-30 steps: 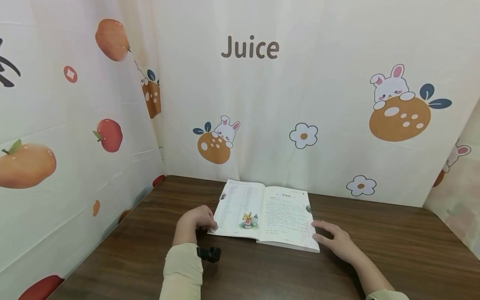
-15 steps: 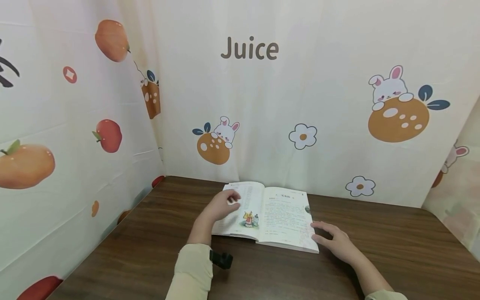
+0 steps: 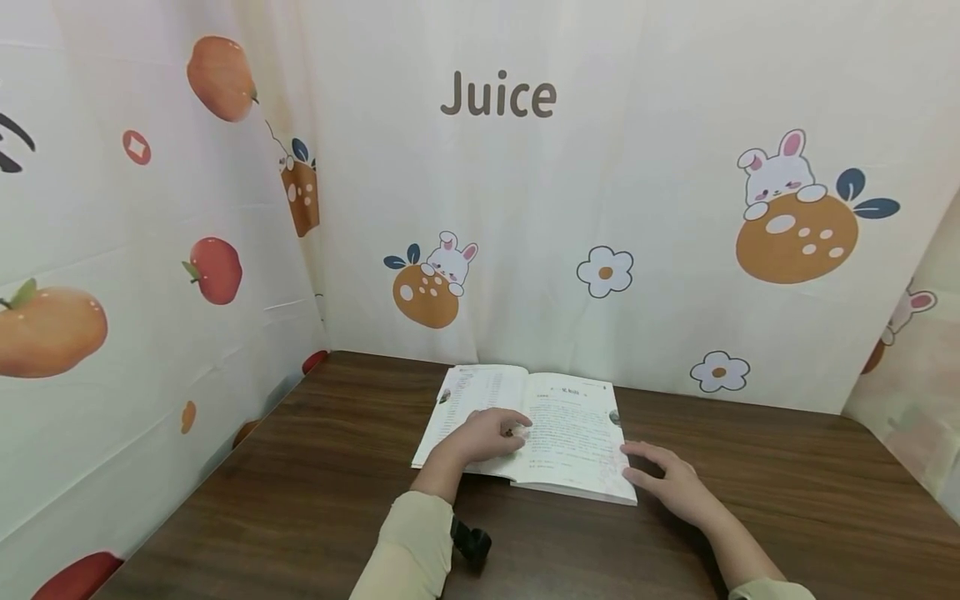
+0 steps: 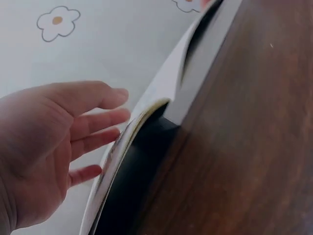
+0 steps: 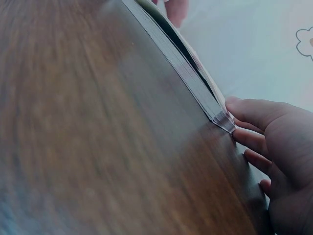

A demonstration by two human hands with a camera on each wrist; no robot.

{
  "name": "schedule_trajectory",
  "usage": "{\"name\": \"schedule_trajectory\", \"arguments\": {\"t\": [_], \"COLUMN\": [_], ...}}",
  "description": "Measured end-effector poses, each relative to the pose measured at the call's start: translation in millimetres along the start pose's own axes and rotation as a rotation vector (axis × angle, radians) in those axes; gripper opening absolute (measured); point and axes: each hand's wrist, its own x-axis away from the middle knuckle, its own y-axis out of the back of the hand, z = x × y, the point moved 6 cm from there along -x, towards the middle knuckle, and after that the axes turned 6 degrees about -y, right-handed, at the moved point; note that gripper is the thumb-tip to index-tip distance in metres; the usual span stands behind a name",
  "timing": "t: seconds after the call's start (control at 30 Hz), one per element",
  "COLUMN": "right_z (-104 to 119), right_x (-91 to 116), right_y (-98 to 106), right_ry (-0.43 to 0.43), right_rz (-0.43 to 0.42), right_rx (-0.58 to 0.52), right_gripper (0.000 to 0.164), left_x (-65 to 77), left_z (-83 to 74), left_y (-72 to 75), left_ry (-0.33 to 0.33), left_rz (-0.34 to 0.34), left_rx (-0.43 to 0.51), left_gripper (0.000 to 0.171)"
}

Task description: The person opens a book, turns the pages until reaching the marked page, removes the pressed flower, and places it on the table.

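An open book (image 3: pixel 573 433) lies on the brown table, with printed text on both pages. In the head view my left hand (image 3: pixel 483 437) is over the left page near the spine, its fingers loosely bent and nothing between thumb and fingers. The left wrist view shows the same hand (image 4: pixel 63 142) with fingers spread beside the curved pages. My right hand (image 3: pixel 671 483) is at the book's right edge, fingertips touching it. In the right wrist view, the thumb (image 5: pixel 244 108) meets the page edges at the corner, and a finger lies lower, by the cover.
Behind the book stands a white curtain (image 3: pixel 525 208) printed with rabbits, fruit, flowers and "Juice". A second printed curtain (image 3: pixel 150 350) runs along the left side. Dark wood table (image 3: pixel 300 500) surrounds the book. A black wrist camera (image 3: pixel 471 542) sits on my left wrist.
My left hand has moved from the book's lower left corner, up over the left page, then rightward and down close to the spine. My right hand has stayed at the right edge.
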Motion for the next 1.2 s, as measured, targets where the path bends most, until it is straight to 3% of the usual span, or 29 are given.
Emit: {"name": "schedule_trajectory", "arguments": {"t": [0.37, 0.67, 0.97, 1.2], "right_z": [-2, -4, -2, -1], "right_x": [-2, 1, -1, -2], "right_y": [0, 3, 8, 5], "right_ry": [-0.011, -0.016, 0.130, 0.129], "right_rz": [0.006, 0.081, 0.100, 0.088], "right_rx": [-0.005, -0.045, -0.086, -0.090], "right_gripper": [0.056, 0.064, 0.056, 0.055], "left_x": [-1.8, -2.2, -2.9, -1.9], "left_z": [-6.9, -16.4, -20.3, -23.1], "left_y": [-10.7, -20.6, -24.5, -26.2], "left_ry": [-0.070, -0.014, 0.028, 0.041], "left_rz": [0.050, 0.073, 0.050, 0.049], "left_rx": [-0.168, -0.357, -0.334, -0.346], "left_gripper": [0.030, 0.030, 0.039, 0.044]}}
